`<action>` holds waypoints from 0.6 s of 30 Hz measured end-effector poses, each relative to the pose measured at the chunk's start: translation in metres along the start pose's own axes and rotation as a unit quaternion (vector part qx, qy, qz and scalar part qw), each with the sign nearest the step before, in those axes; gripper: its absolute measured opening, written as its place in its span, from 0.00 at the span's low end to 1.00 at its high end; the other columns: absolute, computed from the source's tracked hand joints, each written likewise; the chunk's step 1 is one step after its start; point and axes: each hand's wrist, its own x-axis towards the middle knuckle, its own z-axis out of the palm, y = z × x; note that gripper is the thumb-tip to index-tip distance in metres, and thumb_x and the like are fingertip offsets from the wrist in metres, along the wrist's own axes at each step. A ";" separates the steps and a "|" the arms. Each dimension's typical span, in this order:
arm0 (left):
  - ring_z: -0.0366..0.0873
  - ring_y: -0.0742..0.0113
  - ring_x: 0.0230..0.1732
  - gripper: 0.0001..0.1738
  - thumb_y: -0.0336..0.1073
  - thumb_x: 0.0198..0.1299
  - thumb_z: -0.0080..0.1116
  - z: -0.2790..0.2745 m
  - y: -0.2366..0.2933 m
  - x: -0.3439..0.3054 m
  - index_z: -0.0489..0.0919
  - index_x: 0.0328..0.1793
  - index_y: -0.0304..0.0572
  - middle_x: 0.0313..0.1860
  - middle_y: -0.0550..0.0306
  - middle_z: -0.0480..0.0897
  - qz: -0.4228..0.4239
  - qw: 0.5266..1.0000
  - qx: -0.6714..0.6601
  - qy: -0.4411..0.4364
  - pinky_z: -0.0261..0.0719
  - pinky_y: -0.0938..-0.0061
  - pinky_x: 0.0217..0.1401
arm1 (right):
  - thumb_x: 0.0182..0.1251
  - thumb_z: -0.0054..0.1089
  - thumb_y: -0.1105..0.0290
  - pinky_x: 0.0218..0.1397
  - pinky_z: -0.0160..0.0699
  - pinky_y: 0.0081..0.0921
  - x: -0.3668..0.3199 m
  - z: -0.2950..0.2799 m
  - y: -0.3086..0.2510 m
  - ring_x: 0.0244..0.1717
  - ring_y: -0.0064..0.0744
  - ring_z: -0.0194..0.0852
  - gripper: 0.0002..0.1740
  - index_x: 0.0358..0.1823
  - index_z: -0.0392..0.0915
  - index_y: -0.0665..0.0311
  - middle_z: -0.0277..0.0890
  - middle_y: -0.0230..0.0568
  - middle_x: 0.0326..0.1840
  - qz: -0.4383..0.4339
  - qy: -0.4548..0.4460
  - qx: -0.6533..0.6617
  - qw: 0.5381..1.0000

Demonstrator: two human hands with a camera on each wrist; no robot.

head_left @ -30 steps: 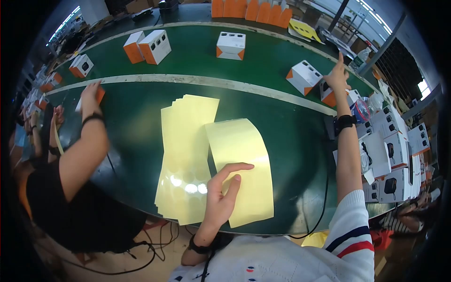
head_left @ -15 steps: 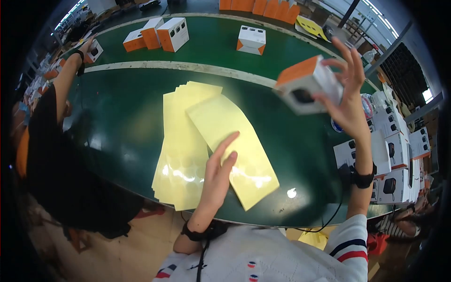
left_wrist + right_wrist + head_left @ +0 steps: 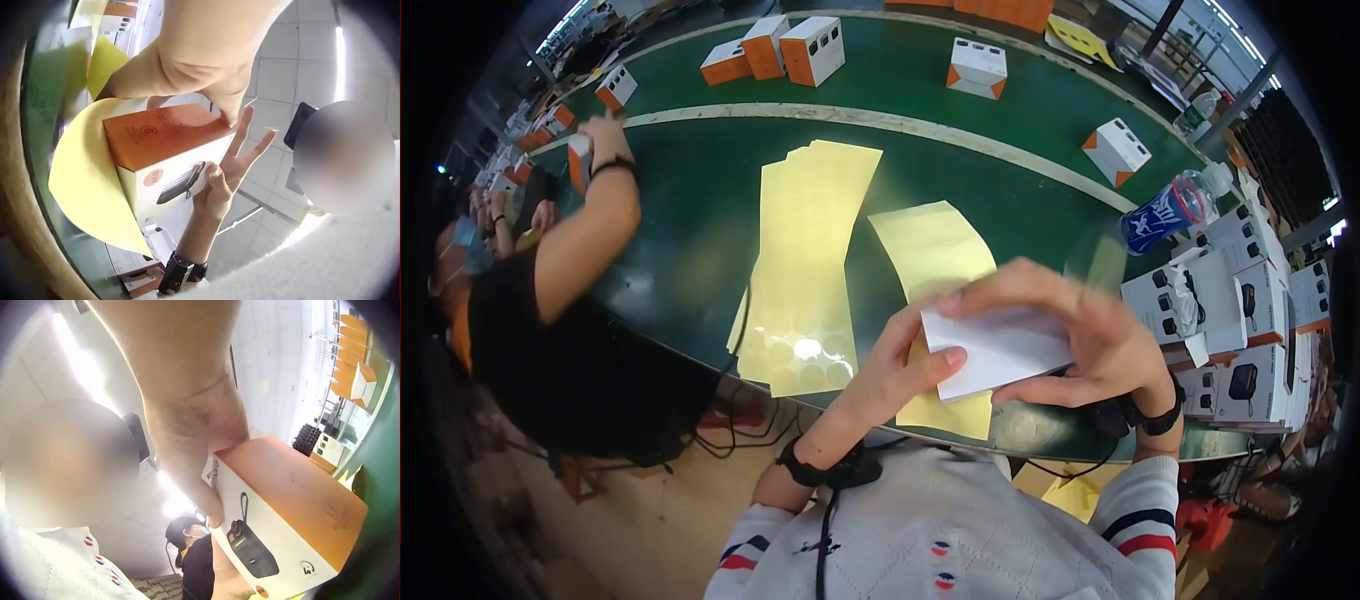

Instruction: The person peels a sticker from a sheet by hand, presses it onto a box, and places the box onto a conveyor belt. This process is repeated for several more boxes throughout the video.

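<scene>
Both hands hold a white and orange product box [image 3: 1000, 345] close to the table's near edge. My left hand [image 3: 885, 375] grips its left end, thumb on the white face. My right hand [image 3: 1100, 340] holds the right end between thumb and fingers. A camera-like device is printed on the box [image 3: 178, 181], seen in the left wrist view. Partly behind the box lies a yellow sheet [image 3: 935, 235]. To its left is a fanned stack of yellow sheets [image 3: 805, 240] with round shapes on it. A blurred, translucent yellowish patch [image 3: 1108, 262] shows above my right hand.
Along the far green strip [image 3: 890, 60] stand several similar boxes [image 3: 978, 68]. At right are a bottle [image 3: 1170, 212] and stacked boxes [image 3: 1250, 300]. A person in black [image 3: 590, 370] reaches over the table at left. A cable [image 3: 745, 320] crosses the table's near edge.
My right hand has brought a box from the far right to the front of my body. My left hand has moved from the loose yellow sheet onto the box.
</scene>
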 end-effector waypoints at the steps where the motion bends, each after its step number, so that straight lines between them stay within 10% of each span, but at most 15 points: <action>1: 0.71 0.65 0.68 0.42 0.41 0.64 0.67 0.004 0.000 -0.001 0.62 0.80 0.40 0.68 0.52 0.74 0.016 1.000 0.003 -0.001 0.67 0.70 0.73 | 0.58 0.80 0.71 0.66 0.71 0.52 0.000 -0.002 0.001 0.64 0.61 0.76 0.62 0.85 0.41 0.48 0.80 0.60 0.60 -0.030 0.027 -0.003 0.999; 7: 0.65 0.58 0.74 0.56 0.42 0.54 0.67 0.024 0.023 -0.007 0.50 0.86 0.42 0.75 0.47 0.66 0.096 0.990 0.098 -0.014 0.62 0.65 0.76 | 0.54 0.77 0.76 0.69 0.68 0.43 -0.011 -0.011 -0.014 0.62 0.46 0.77 0.63 0.83 0.37 0.63 0.83 0.40 0.36 0.188 0.226 0.126 0.947; 18: 0.67 0.53 0.73 0.59 0.42 0.47 0.68 0.029 0.025 -0.014 0.51 0.86 0.39 0.74 0.45 0.66 0.090 0.981 0.158 -0.064 0.62 0.63 0.76 | 0.52 0.73 0.83 0.73 0.65 0.44 -0.013 0.001 -0.010 0.60 0.42 0.78 0.63 0.82 0.35 0.64 0.84 0.38 0.36 0.183 0.210 0.108 0.955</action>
